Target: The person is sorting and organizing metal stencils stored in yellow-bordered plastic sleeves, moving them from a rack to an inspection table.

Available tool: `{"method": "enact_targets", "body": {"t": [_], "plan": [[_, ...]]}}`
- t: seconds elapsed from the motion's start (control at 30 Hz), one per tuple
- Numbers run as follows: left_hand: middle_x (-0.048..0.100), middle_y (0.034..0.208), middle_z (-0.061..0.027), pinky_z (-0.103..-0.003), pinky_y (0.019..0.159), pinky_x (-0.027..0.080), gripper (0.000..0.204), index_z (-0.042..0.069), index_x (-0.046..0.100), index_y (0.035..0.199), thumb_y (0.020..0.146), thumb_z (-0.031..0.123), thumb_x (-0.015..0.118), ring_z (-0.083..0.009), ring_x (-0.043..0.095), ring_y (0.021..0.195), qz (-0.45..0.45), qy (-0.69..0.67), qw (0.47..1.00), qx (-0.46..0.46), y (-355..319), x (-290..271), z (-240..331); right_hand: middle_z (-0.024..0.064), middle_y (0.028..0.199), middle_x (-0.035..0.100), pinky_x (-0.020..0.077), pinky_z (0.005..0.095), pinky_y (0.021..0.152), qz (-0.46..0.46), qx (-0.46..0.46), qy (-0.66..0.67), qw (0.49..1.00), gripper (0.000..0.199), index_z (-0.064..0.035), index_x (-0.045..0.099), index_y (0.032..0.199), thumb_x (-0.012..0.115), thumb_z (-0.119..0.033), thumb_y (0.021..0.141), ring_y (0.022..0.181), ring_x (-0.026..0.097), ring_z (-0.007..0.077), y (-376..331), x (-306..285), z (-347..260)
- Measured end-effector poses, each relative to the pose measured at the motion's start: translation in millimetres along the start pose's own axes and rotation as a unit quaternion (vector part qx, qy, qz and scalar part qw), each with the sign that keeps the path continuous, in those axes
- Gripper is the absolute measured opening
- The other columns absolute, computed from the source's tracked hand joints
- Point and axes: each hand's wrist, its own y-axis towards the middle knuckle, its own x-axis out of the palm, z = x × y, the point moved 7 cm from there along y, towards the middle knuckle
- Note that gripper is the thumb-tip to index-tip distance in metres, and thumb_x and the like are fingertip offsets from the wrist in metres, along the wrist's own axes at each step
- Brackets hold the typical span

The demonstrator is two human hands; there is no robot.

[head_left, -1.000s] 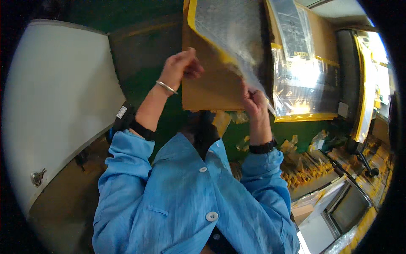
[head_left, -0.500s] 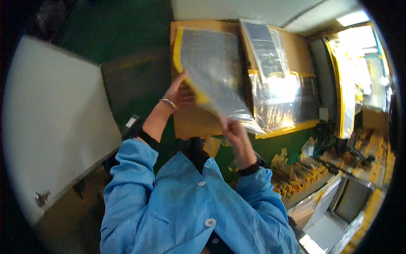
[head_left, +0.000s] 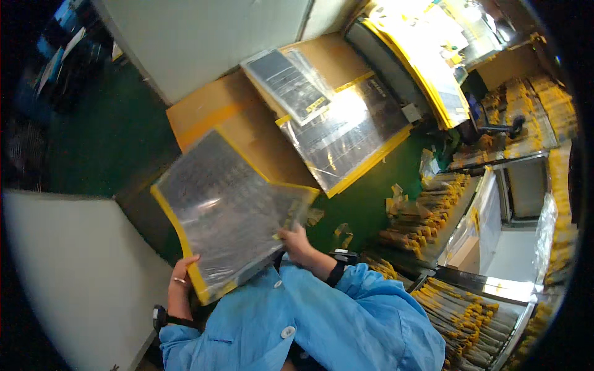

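A large dark-grey flat sheet in a clear plastic sleeve with yellow taped edges [head_left: 226, 204] is held up in front of my body. My left hand [head_left: 183, 273] grips its yellow edge near the lower left corner, the thumb lying on the front. At the right side, my right hand [head_left: 298, 243] pinches the sleeve's margin. Creases run across the plastic, and the right part bends away. The fingers behind the sheet are hidden.
Brown cardboard [head_left: 260, 133] lies on the green floor, with a similar yellow-edged sleeve [head_left: 352, 136] and a smaller sleeved sheet [head_left: 288, 83] beyond. Racks of upright yellow-edged sleeves [head_left: 433, 213] stand at right. A white panel [head_left: 74, 266] bounds the left, and a pale wall [head_left: 204, 40] the back.
The sleeved sheet has come off the cardboard toward my body and turned. Both hands still hold it, my left now lower on its edge. My view has swung to the right.
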Motion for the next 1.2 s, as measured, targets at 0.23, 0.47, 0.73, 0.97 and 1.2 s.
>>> {"method": "enact_targets", "body": {"t": [0.23, 0.47, 0.73, 0.97, 1.2], "plan": [[0.059, 0.099, -0.0084, -0.031, 0.074, 0.049, 0.033, 0.0, 0.056, 0.108, 0.085, 0.022, 0.049, -0.0189, 0.058, 0.084, -0.052, -0.126, 0.975, 0.174, 113.6, -14.0, -64.6, 0.0055, 0.091, 0.056, 0.0432, 0.0285, 0.065, -0.184, -0.274, -0.244, 0.912, 0.037, -0.0047, 0.049, 0.113, 0.049, -0.002, 0.077, 0.071, 0.047, 0.0107, -51.6, 64.1, -125.3], [0.058, 0.102, -0.0068, -0.03, 0.077, 0.046, 0.034, -0.001, 0.053, 0.111, 0.086, 0.022, 0.049, -0.0162, 0.055, 0.086, -0.034, -0.089, 0.961, 0.26, 54.6, 144.7, -6.0, 0.0103, 0.1, 0.054, 0.0384, 0.0285, 0.084, -0.272, -0.38, -0.186, 0.864, 0.045, -0.0038, 0.039, 0.125, 0.05, -0.005, 0.082, 0.093, 0.047, 0.0151, -69.4, -23.3, -256.7], [0.057, 0.103, -0.0041, -0.028, 0.08, 0.042, 0.033, -0.001, 0.052, 0.112, 0.086, 0.02, 0.052, -0.0134, 0.052, 0.088, -0.112, -0.049, 0.911, 0.393, 27.9, 499.8, 96.2, -0.0018, 0.079, 0.053, 0.0408, 0.0239, 0.062, -0.154, -0.389, -0.029, 0.908, 0.02, -0.0036, 0.053, 0.099, 0.056, -0.008, 0.08, 0.07, 0.048, 0.0071, -29.8, -334.1, -400.1], [0.054, 0.088, 0.0005, -0.024, 0.069, 0.039, 0.031, 0.0, 0.053, 0.105, 0.078, 0.012, 0.064, -0.0108, 0.049, 0.076, -0.16, 0.006, 0.777, 0.609, -27.7, 864.7, 161.1, 0.0002, 0.077, 0.057, 0.0421, 0.0235, 0.062, 0.088, -0.468, 0.117, 0.872, 0.014, -0.0009, 0.058, 0.089, 0.058, -0.013, 0.082, 0.069, 0.051, 0.0078, -33.5, -563.9, -549.9], [0.049, 0.076, 0.0005, -0.023, 0.059, 0.042, 0.021, 0.003, 0.052, 0.093, 0.076, 0.008, 0.064, -0.0099, 0.047, 0.064, -0.118, 0.123, 0.788, 0.591, 62.4, 1026.8, 191.4, 0.0017, 0.076, 0.059, 0.0434, 0.0264, 0.062, 0.194, -0.45, 0.002, 0.871, 0.016, -0.0005, 0.059, 0.081, 0.064, -0.016, 0.079, 0.068, 0.052, 0.0102, 98.5, -695.2, -634.1]]}}
